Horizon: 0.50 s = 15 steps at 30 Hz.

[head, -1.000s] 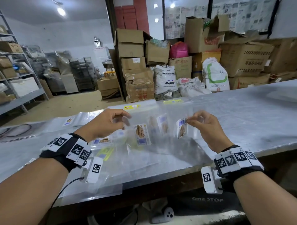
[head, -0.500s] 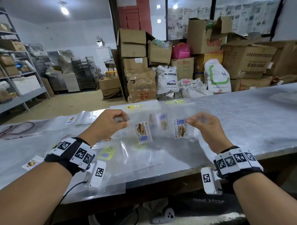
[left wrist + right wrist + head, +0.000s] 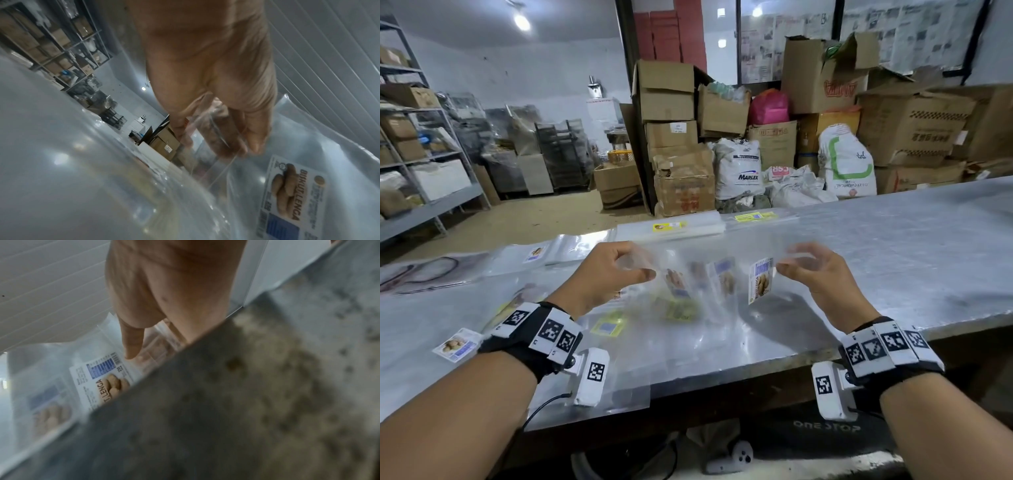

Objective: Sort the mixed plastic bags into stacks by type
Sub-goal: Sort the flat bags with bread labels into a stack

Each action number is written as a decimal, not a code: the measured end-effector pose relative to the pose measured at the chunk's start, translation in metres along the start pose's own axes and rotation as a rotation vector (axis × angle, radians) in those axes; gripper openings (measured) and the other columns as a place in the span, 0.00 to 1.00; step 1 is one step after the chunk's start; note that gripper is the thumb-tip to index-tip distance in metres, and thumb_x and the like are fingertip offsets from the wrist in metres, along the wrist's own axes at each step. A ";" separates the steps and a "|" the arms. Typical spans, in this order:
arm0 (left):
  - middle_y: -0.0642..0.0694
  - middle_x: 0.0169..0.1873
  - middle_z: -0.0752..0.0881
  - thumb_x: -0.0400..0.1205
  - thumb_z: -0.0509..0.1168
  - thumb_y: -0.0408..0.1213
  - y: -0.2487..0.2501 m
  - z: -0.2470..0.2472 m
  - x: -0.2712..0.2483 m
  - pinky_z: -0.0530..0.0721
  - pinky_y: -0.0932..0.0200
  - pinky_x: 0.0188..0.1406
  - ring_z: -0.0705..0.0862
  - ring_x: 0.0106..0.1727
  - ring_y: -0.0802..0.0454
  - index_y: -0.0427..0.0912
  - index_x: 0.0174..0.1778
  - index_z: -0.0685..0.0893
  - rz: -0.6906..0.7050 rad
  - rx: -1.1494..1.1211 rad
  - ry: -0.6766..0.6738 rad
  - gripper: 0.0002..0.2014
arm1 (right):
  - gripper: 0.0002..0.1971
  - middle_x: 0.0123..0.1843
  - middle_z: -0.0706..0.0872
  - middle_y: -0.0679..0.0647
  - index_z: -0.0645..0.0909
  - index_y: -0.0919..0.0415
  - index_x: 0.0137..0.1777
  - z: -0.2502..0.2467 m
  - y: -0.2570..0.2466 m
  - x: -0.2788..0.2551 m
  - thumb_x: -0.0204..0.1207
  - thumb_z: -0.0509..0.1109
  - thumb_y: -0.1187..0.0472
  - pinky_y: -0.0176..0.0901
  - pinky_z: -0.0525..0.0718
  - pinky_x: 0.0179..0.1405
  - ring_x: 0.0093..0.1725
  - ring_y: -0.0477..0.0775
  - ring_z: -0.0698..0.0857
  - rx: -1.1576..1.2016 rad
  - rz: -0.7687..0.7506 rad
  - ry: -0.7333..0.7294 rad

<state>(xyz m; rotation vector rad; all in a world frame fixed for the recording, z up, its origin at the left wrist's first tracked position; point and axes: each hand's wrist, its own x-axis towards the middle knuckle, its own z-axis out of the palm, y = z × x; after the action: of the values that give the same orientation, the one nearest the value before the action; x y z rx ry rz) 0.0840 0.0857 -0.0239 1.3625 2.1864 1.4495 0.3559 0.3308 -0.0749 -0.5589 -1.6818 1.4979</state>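
Note:
Several clear plastic bags (image 3: pixel 709 277) with biscuit labels hang in a bunch above the metal table (image 3: pixel 893 246), held up between both hands. My left hand (image 3: pixel 616 270) pinches their upper left edge, thumb against curled fingers. My right hand (image 3: pixel 808 270) pinches the upper right edge beside a white biscuit label (image 3: pixel 760 281). The left wrist view shows fingertips (image 3: pixel 255 146) pressed on clear film beside a label (image 3: pixel 292 196). In the right wrist view the thumb (image 3: pixel 133 344) presses the film above a label (image 3: pixel 102 382). More mixed bags (image 3: pixel 619 329) lie flat on the table below.
At the table's far edge lie two neat stacks, one with a yellow label (image 3: pixel 671 228), another to its right (image 3: pixel 756 217). Loose bags (image 3: pixel 534 255) and a label (image 3: pixel 453 346) sit at the left. Cardboard boxes (image 3: pixel 671 102) and sacks (image 3: pixel 739 171) stand behind the table.
Both hands have shifted their pinch along the held bags' top edge and raised them slightly; the labels have swung and the bunch has shaken sideways.

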 end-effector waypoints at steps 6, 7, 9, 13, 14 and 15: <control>0.37 0.46 0.93 0.60 0.87 0.45 -0.016 -0.015 0.001 0.85 0.50 0.56 0.90 0.49 0.49 0.39 0.53 0.88 -0.059 -0.168 0.026 0.28 | 0.15 0.45 0.93 0.58 0.90 0.56 0.46 0.001 0.002 -0.001 0.59 0.84 0.54 0.51 0.85 0.61 0.48 0.59 0.91 0.077 -0.056 0.001; 0.36 0.45 0.93 0.56 0.88 0.49 -0.018 -0.016 0.000 0.85 0.53 0.55 0.91 0.48 0.48 0.40 0.54 0.88 -0.069 -0.217 0.027 0.33 | 0.18 0.47 0.94 0.58 0.89 0.58 0.51 0.000 0.004 -0.001 0.62 0.84 0.55 0.51 0.84 0.62 0.50 0.59 0.92 0.066 -0.054 -0.003; 0.36 0.49 0.93 0.51 0.91 0.51 -0.023 -0.016 -0.002 0.85 0.54 0.55 0.91 0.51 0.44 0.39 0.57 0.88 -0.127 -0.351 -0.012 0.41 | 0.20 0.48 0.94 0.58 0.86 0.61 0.59 -0.001 0.006 0.000 0.68 0.83 0.58 0.50 0.82 0.64 0.53 0.58 0.92 0.037 -0.045 -0.010; 0.37 0.56 0.92 0.67 0.86 0.37 -0.022 -0.009 -0.008 0.82 0.42 0.67 0.90 0.60 0.40 0.37 0.54 0.89 -0.201 -0.343 -0.153 0.22 | 0.08 0.45 0.93 0.56 0.88 0.62 0.48 0.002 0.008 0.000 0.69 0.80 0.65 0.39 0.86 0.52 0.45 0.52 0.91 0.083 -0.055 0.013; 0.37 0.52 0.92 0.72 0.83 0.32 -0.019 -0.005 -0.008 0.83 0.41 0.66 0.91 0.56 0.41 0.36 0.51 0.89 -0.188 -0.312 -0.143 0.15 | 0.05 0.44 0.93 0.54 0.88 0.62 0.46 0.003 0.007 -0.001 0.72 0.79 0.68 0.35 0.85 0.48 0.44 0.51 0.91 0.072 -0.062 0.013; 0.37 0.48 0.92 0.74 0.81 0.29 -0.015 -0.001 -0.007 0.84 0.42 0.64 0.92 0.52 0.42 0.35 0.49 0.88 -0.170 -0.295 -0.124 0.11 | 0.05 0.43 0.93 0.54 0.87 0.62 0.46 0.002 0.007 -0.001 0.74 0.78 0.71 0.32 0.84 0.45 0.43 0.49 0.91 0.055 -0.070 0.017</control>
<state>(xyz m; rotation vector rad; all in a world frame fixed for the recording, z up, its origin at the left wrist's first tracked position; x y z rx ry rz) 0.0784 0.0779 -0.0373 1.1076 1.8720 1.5066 0.3533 0.3298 -0.0819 -0.4772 -1.6258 1.4800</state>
